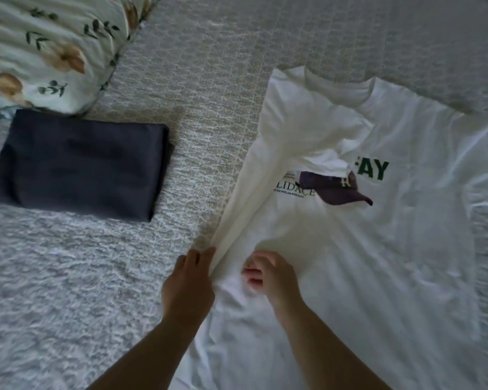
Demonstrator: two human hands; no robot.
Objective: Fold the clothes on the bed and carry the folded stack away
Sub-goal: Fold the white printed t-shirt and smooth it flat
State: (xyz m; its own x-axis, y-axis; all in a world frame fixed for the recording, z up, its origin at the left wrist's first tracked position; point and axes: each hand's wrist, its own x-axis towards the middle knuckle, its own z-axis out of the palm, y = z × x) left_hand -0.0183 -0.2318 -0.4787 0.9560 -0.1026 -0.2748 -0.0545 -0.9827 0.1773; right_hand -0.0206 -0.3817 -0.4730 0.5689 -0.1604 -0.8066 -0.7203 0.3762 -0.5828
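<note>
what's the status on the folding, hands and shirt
Left hand pinching the white shirt edge, folding it inward. Right hand fingers curled on the fabric. Dark folded garment lies apart. Nothing in the way.

Soft matt white cotton-like T-shirt (392, 235), smooth matt dark folded cloth (79, 167), rough textured quilted bedspread (203, 80), printed pillow fabric (48, 49) upper left.

Two bare forearms are showing, entering from six o'clock; the left hand (187, 285) and right hand (271, 274) are wearing no sleeves, rings or watch.
</note>
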